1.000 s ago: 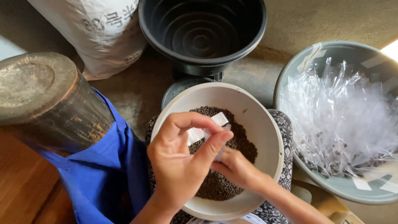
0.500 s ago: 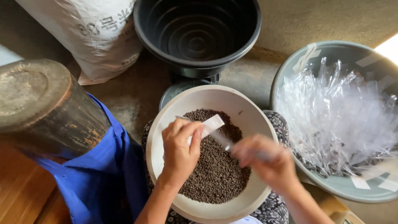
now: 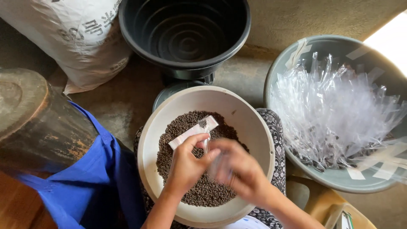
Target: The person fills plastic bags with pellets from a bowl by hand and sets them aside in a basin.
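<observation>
A cream bowl (image 3: 254, 127) on my lap holds dark brown pellets (image 3: 178, 127). Over it my left hand (image 3: 186, 163) pinches a small clear plastic pouch with a white strip (image 3: 194, 131), a few pellets inside its tip. My right hand (image 3: 241, 171) is blurred, right next to the left hand above the pellets; whether it holds anything cannot be made out.
A grey basin (image 3: 339, 180) at right is full of clear filled pouches (image 3: 335, 110). A black tub (image 3: 186, 34) stands beyond the bowl, a white sack (image 3: 72, 38) at top left. A rusty metal can (image 3: 34, 118) rests on blue cloth (image 3: 85, 186) at left.
My right hand swung out to the right, then came back to the left hand. The left hand with the pouch stayed over the bowl.
</observation>
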